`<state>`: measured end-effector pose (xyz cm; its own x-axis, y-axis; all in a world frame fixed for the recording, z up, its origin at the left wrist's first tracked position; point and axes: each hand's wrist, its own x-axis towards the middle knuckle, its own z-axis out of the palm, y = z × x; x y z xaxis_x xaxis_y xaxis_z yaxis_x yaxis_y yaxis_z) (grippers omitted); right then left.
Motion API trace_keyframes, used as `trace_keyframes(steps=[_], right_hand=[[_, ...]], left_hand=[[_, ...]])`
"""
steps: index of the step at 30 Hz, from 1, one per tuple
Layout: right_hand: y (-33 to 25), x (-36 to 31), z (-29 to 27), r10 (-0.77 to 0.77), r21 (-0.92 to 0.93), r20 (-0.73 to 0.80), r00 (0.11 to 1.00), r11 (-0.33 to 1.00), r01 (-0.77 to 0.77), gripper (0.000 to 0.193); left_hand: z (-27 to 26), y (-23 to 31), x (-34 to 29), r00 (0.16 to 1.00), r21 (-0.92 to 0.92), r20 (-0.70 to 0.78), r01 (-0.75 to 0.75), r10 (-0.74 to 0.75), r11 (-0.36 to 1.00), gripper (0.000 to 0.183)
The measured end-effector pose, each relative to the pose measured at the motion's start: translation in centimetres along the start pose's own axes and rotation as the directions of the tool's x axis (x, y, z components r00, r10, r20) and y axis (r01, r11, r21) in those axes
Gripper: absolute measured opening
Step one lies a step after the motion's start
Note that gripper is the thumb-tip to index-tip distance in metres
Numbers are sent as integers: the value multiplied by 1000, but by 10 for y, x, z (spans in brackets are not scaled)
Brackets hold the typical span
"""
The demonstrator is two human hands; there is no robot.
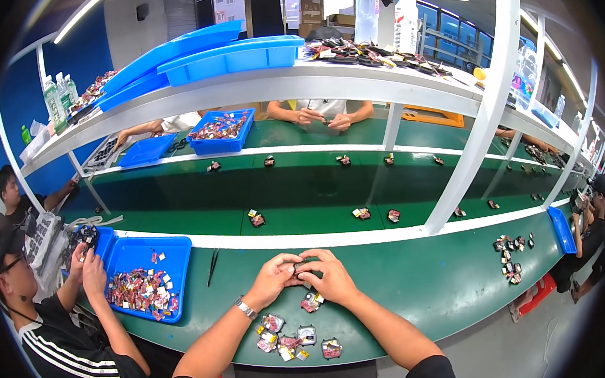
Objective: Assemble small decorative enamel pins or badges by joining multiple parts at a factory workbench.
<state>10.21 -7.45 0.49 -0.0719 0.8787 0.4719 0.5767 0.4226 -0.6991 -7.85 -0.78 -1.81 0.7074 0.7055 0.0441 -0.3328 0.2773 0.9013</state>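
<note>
Both my hands meet over the green bench, fingertips pinched together. My left hand (274, 280), with a metal-banded watch (246, 308) on the wrist, grips a small dark electronic module (298, 267). On its other side, the fingers of my right hand (330, 278) close on the same piece. Most of that module is hidden by the fingers. Right below my hands lies another module (312, 300), with red and whitish parts in a dark casing. Closer to me, several similar modules (287, 347) are grouped, some with yellow and white tabs.
Black tweezers (213, 266) lie left of my hands. A blue tray (183, 278) of small parts stands beside a co-worker (62, 327). Beyond a white rail, modules (361, 213) sit on a green belt (301, 220). A white post (477, 123) rises at right; more modules (511, 258) lie there.
</note>
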Motion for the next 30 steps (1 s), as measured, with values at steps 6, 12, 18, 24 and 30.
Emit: trace_keyframes(steps=[6,12,18,24,30], right_hand=[[-4,0,4,22,-41,-34,999,999,-23,16],[5,-1,6,53,64,-11,999,997,-52,16],[5,-3,10,102,70,-17,995,992,-101,19],[-17,-1,7,-11,-35,-62,998,999,8,22],[-14,-2,7,-66,-90,-136,989,994,55,18]], left_hand=[[-2,-2,0,1000,-8,2,-6,6,1000,23],[-6,-3,-2,1000,1,4,-4,4,1000,24],[-4,-5,-2,999,31,-27,-24,25,999,23],[-8,-2,-3,998,50,-35,-58,60,997,22],[-8,-8,-1,998,-20,9,-66,66,998,22]])
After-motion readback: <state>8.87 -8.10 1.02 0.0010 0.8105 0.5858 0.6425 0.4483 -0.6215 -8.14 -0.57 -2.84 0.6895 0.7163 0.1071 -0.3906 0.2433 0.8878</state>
